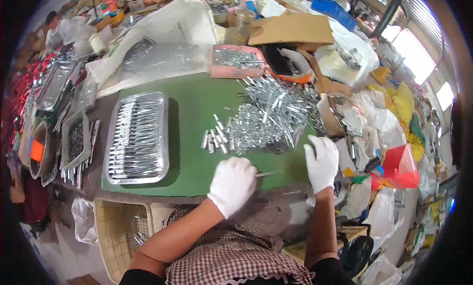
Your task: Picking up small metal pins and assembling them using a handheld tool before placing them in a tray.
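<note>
The thin metal pin (268, 173) in your left hand (232, 184) lies with its long axis nearly level across the green mat (192, 117), its free end pointing right toward your right hand (321, 161). It is a slim, silvery, shiny sliver; only the part past your gloved fingers shows, and your left fingers are curled closed, pinching its near end.

Your right hand is the nearer one to the loose heap of silver metal parts (268, 117), which lies just beyond and to the left of its fingertips. That hand rests flat at the mat's right edge, fingers together and pointing away from you, holding nothing that you can see. Both hands wear white gloves.

Between the heap and your left hand stands a short row of small silver tubes (215, 138), set apart from the pile. Further left, well apart from both hands, a shiny metal tray (139, 137) holds finished pieces laid in neat rows. A woven basket (118, 226) sits below the table edge.
</note>
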A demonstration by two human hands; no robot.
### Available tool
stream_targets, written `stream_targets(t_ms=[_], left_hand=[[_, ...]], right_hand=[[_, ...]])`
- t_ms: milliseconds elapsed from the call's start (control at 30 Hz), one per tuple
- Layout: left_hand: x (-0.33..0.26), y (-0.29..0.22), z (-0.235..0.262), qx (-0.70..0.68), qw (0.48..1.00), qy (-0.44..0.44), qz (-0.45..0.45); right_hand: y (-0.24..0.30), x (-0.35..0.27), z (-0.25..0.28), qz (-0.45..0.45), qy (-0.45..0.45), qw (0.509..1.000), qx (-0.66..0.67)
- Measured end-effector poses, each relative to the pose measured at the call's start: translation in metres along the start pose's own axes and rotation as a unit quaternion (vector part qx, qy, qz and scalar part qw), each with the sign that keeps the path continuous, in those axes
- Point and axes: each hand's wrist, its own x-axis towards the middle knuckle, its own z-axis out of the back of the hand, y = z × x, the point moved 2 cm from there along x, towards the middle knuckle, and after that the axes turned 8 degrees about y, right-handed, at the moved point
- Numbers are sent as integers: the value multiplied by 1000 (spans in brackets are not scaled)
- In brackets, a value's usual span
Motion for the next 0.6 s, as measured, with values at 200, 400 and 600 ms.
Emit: stream_targets(t_ms=[200, 400, 600], left_hand=[[-21, 37, 74, -24, 998, -55, -30], [-78, 191, 160, 103, 977, -24, 184], [-100, 231, 162, 86, 970, 74, 213]], right_hand=[[-2, 76, -53, -27, 92, 995, 17], [-8, 102, -65, -105, 197, 975, 4], [-9, 81, -34, -145, 165, 975, -26]])
